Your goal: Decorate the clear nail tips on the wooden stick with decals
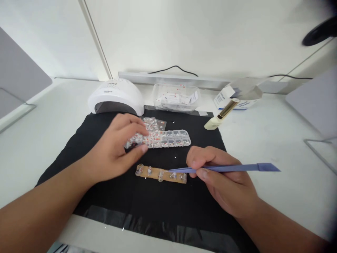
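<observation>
My right hand [223,179] is closed on blue tweezers [231,168]; their tip touches a tan strip [160,173] that carries several clear nail tips on the black mat [147,203]. My left hand [117,149] pinches the left end of a clear compartment box [168,138] filled with small rhinestones. Behind that box lies a sticker sheet [154,123], partly covered.
A white nail lamp [116,96] stands at the back left of the mat. Behind the mat sit a clear tub of packets [176,97], a white and blue carton [237,96] and a gold-capped bottle [219,117] lying down. Grey dividers flank the white table.
</observation>
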`<action>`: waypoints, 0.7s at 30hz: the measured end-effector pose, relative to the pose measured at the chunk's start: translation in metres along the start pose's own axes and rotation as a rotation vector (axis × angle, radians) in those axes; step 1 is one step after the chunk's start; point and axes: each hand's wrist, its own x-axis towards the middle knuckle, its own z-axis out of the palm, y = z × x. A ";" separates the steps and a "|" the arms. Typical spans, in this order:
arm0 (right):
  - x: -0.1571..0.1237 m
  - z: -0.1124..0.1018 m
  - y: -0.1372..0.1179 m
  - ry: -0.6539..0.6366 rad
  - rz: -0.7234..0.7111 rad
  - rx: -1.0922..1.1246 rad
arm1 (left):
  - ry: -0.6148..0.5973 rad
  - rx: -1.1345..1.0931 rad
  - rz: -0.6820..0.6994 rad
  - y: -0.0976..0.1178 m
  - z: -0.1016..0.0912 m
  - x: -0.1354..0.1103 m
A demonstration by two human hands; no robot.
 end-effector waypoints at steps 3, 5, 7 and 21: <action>0.000 0.001 0.000 0.014 0.013 -0.025 | -0.185 -0.088 0.087 0.012 0.004 -0.004; 0.000 0.001 0.001 0.015 0.025 -0.038 | -0.282 -0.133 0.077 0.016 0.007 -0.006; -0.001 0.001 0.001 0.012 0.030 -0.048 | -0.339 -0.156 0.053 0.017 0.008 -0.006; -0.003 -0.002 0.003 -0.036 0.039 -0.028 | -0.380 -0.234 0.011 0.019 0.015 -0.004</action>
